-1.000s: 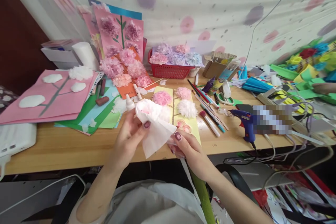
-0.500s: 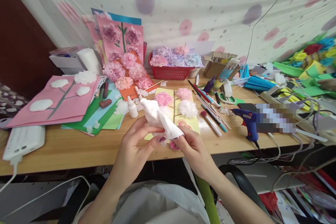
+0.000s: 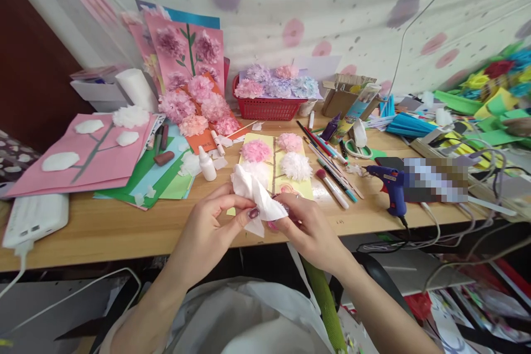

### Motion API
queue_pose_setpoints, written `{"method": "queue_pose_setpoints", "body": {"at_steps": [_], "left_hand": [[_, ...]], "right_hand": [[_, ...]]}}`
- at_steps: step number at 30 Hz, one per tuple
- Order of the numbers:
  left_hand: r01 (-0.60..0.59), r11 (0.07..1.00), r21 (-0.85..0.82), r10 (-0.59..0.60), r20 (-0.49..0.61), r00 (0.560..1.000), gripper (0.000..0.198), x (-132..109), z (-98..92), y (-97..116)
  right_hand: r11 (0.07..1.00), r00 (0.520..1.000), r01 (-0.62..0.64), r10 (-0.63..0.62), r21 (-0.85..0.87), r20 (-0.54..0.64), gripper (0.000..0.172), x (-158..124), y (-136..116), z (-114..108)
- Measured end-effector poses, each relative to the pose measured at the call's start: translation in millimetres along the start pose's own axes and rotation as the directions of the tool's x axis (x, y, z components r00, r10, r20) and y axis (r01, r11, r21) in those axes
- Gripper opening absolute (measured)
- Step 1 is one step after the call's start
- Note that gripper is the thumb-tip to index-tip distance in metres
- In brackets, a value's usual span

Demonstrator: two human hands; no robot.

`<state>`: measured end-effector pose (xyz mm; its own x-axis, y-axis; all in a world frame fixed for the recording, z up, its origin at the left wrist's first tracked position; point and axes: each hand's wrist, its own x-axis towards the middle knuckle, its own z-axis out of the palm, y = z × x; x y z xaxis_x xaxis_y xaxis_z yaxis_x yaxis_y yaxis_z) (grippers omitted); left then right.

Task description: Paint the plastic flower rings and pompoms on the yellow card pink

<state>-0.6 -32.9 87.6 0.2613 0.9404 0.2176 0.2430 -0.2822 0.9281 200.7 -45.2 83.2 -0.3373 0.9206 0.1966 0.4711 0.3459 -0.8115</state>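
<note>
Between my two hands is a crumpled white tissue (image 3: 259,196), held above the table's front edge. My left hand (image 3: 219,221) pinches its left side between thumb and fingers. At the right end, my right hand (image 3: 305,224) has its thumb and fingers closed on the tissue's edge. Just behind them lies a yellow sheet (image 3: 263,141) with a drawn brown stem. It bears a bright pink tissue flower (image 3: 256,151), a paler pink flower (image 3: 289,142) and a white flower (image 3: 296,166). Another whitish flower on the sheet is partly covered by the tissue.
A white glue bottle (image 3: 206,164) stands left of the sheet. Pens and a makeup brush (image 3: 332,189) lie to the right, near a blue glue gun (image 3: 390,185) with a cord. Behind are a red basket (image 3: 269,109) of paper flowers and pink flower cards (image 3: 188,55).
The tissue has turned and sunk a little, with a loose flap now hanging below my fingers. Both hands stay closed on it. The view has shifted slightly.
</note>
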Motion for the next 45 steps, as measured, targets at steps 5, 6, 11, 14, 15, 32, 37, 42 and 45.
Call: {"method": "queue_pose_setpoints", "body": {"at_steps": [5, 6, 11, 14, 15, 32, 37, 42, 45], "left_hand": [[-0.068, 0.995, 0.074, 0.071, -0.045, 0.996, 0.011, -1.3, 8.4, -1.4], [-0.089, 0.991, 0.097, 0.094, -0.055, 0.994, 0.010, -1.8, 9.9, -2.1], [-0.181, 0.966, 0.186, 0.196, -0.067, 0.978, 0.012, -4.3, 14.9, -7.4], [-0.143, 0.984, 0.108, 0.152, -0.081, 0.985, 0.011, -3.1, 14.3, -11.4], [-0.112, 0.992, 0.056, 0.116, -0.092, 0.989, 0.010, -2.2, 13.6, -12.5], [-0.069, 0.996, -0.062, 0.063, -0.096, 0.993, 0.007, 1.1, 8.1, -12.2], [-0.097, 0.995, -0.028, 0.094, -0.115, 0.989, 0.007, -0.4, 12.3, -13.8], [-0.199, 0.961, 0.193, 0.222, -0.106, 0.969, 0.009, -2.8, 11.8, -19.5], [-0.126, 0.988, 0.084, 0.135, -0.106, 0.985, 0.008, -0.5, 9.3, -22.3]], "right_hand": [[0.992, 0.997, -0.080, 0.081, 0.093, -0.005, 0.031, 0.0, 6.0, 6.3], [0.983, 0.992, -0.124, 0.125, 0.139, -0.003, 0.033, 0.5, 7.6, 8.3], [0.724, 0.860, -0.509, 0.448, 0.465, 0.244, 0.045, 4.7, 15.2, 17.3], [0.774, 0.895, -0.445, 0.376, 0.451, 0.238, 0.047, 2.7, 16.9, 18.6], [0.847, 0.938, -0.345, 0.300, 0.404, 0.172, 0.043, 1.1, 17.5, 18.7], [0.967, 0.988, -0.151, 0.148, 0.203, 0.034, 0.036, -1.2, 10.8, 19.2], [0.999, 0.995, -0.046, 0.047, 0.008, -0.087, 0.027, 0.5, 15.4, 23.4], [0.777, 0.875, -0.466, 0.333, 0.424, 0.353, 0.052, 6.0, 14.8, 22.0], [0.943, 0.974, -0.220, 0.198, 0.251, 0.109, 0.041, 1.9, 17.1, 23.4]]}}
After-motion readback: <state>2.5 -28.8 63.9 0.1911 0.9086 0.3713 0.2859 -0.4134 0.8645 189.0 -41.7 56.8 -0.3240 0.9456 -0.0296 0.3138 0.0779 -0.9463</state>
